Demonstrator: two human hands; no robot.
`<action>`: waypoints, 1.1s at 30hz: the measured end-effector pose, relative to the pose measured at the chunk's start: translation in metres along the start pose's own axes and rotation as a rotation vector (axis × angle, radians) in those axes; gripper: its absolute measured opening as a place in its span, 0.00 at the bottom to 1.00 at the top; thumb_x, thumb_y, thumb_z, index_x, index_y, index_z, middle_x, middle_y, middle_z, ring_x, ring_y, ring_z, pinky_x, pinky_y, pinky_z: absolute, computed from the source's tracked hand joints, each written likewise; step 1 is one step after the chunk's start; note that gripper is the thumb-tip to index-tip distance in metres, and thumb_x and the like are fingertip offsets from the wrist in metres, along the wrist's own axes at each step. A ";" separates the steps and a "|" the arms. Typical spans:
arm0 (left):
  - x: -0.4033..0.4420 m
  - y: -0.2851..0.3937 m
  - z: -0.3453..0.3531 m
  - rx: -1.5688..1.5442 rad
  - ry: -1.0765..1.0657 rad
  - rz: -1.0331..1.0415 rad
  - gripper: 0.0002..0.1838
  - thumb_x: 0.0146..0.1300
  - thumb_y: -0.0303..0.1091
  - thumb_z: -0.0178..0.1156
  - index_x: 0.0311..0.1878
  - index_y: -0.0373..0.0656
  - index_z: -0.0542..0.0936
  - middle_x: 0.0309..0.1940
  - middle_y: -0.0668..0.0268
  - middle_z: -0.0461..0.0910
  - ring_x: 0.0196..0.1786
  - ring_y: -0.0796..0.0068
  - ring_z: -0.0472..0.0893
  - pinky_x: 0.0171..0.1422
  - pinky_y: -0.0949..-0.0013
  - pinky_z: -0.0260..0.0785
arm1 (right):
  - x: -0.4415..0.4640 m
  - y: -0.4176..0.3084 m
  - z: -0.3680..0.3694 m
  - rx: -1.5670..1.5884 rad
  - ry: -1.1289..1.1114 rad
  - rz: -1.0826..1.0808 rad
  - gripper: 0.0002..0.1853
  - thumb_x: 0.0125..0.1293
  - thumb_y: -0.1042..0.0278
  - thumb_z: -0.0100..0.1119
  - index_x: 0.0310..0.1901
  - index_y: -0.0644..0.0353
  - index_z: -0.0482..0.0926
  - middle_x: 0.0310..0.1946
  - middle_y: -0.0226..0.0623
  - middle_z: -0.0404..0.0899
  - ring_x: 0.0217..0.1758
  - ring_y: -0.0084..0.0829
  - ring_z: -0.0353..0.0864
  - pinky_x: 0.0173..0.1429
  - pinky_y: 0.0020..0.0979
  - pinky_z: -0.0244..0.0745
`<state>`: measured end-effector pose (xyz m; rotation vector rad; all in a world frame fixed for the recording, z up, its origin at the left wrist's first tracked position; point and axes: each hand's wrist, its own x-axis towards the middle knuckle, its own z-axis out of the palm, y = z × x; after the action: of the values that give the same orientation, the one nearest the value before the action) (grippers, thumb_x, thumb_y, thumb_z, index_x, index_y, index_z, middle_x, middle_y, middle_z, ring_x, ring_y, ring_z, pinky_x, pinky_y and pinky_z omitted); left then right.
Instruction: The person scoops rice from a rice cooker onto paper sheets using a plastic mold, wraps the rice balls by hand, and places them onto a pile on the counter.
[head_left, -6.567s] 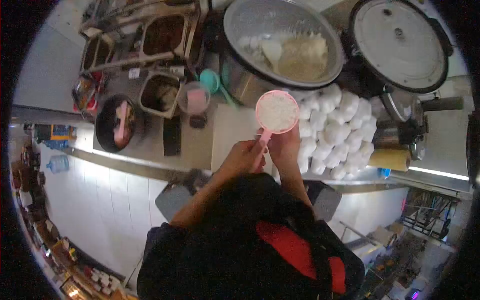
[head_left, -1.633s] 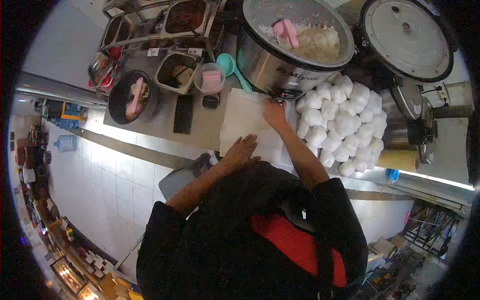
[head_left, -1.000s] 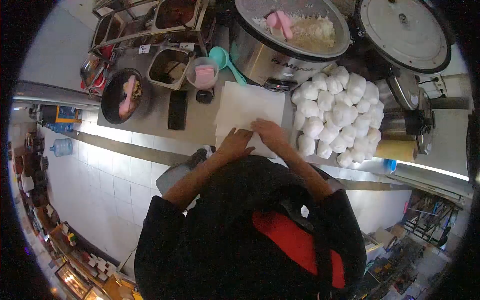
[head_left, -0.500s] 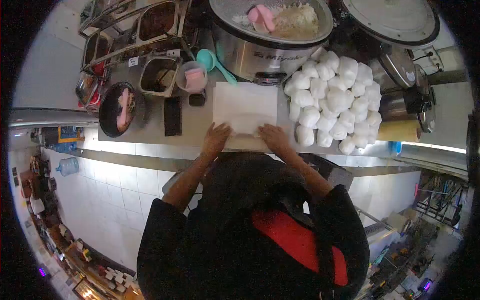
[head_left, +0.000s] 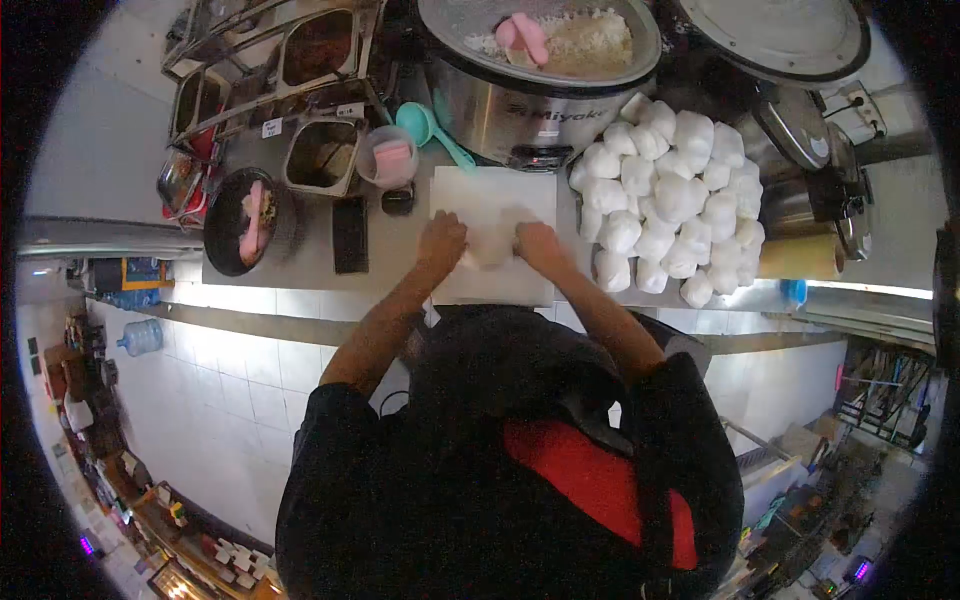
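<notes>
A stack of white wrapping paper [head_left: 495, 190] lies on the counter in front of me. On it rests a pale paper-wrapped bundle [head_left: 488, 246], blurred by motion, between my two hands. My left hand [head_left: 443, 242] has its fingers curled in at the bundle's left end. At the right end my right hand [head_left: 542, 247] is closed on the paper too, its fingers smeared. What is inside the wrapping is hidden. To the right sits a heap of rounded white wrapped packets [head_left: 680, 200].
Behind the paper stands a large rice cooker [head_left: 480, 105] holding rice and a pink scoop [head_left: 530, 38]. A turquoise ladle [head_left: 440, 135], a plastic cup [head_left: 387, 160], a black phone-like slab [head_left: 350, 235] and a dark bowl [head_left: 232, 225] lie leftward. A yellowish roll [head_left: 800, 257] is far right.
Both hands have moved forward from the paper's near edge, and their fingers have curled in. The pale bundle has shifted forward with them and looks shorter.
</notes>
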<state>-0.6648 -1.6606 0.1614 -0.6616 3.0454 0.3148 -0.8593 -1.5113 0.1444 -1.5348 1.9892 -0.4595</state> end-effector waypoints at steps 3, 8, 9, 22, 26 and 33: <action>-0.040 0.020 0.012 -0.343 0.201 -0.098 0.10 0.54 0.37 0.63 0.33 0.41 0.79 0.34 0.57 0.73 0.42 0.57 0.75 0.48 0.59 0.70 | -0.043 -0.024 0.030 0.000 0.254 -0.059 0.12 0.54 0.68 0.56 0.34 0.71 0.72 0.41 0.59 0.70 0.49 0.52 0.70 0.50 0.47 0.70; -0.046 0.038 0.041 -0.508 0.296 -0.310 0.10 0.58 0.36 0.59 0.36 0.39 0.80 0.40 0.53 0.77 0.42 0.51 0.77 0.46 0.58 0.71 | -0.048 -0.020 0.054 -0.119 0.418 -0.118 0.11 0.54 0.74 0.54 0.39 0.69 0.76 0.40 0.50 0.72 0.46 0.50 0.71 0.52 0.43 0.69; -0.043 0.036 0.046 -0.557 0.341 -0.317 0.10 0.59 0.36 0.58 0.37 0.38 0.80 0.41 0.52 0.78 0.42 0.50 0.78 0.46 0.58 0.72 | -0.043 -0.025 0.045 -0.068 0.357 -0.087 0.13 0.53 0.75 0.54 0.42 0.68 0.76 0.40 0.48 0.72 0.46 0.50 0.71 0.52 0.42 0.69; 0.003 0.087 -0.024 -1.530 0.023 -0.425 0.21 0.63 0.42 0.59 0.51 0.37 0.71 0.45 0.60 0.74 0.49 0.64 0.77 0.57 0.55 0.72 | -0.061 -0.070 -0.044 0.036 0.641 -0.386 0.19 0.51 0.80 0.56 0.48 0.63 0.76 0.55 0.46 0.74 0.62 0.44 0.71 0.64 0.39 0.68; 0.011 0.138 -0.062 -1.262 0.079 -0.206 0.16 0.65 0.38 0.56 0.52 0.41 0.71 0.49 0.63 0.73 0.53 0.64 0.74 0.61 0.52 0.68 | -0.078 -0.040 -0.050 0.000 0.753 -0.432 0.20 0.53 0.79 0.55 0.51 0.63 0.75 0.55 0.46 0.74 0.62 0.44 0.71 0.65 0.40 0.67; 0.051 0.208 -0.061 -1.343 0.146 0.079 0.20 0.64 0.38 0.56 0.55 0.37 0.71 0.49 0.60 0.75 0.50 0.67 0.77 0.52 0.63 0.72 | -0.130 -0.032 -0.080 0.513 0.829 -0.028 0.17 0.63 0.73 0.49 0.54 0.65 0.73 0.53 0.51 0.75 0.60 0.50 0.71 0.65 0.39 0.65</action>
<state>-0.7943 -1.5084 0.2589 -0.5016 2.5396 2.4124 -0.8634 -1.4017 0.2553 -1.1196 2.1417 -1.6825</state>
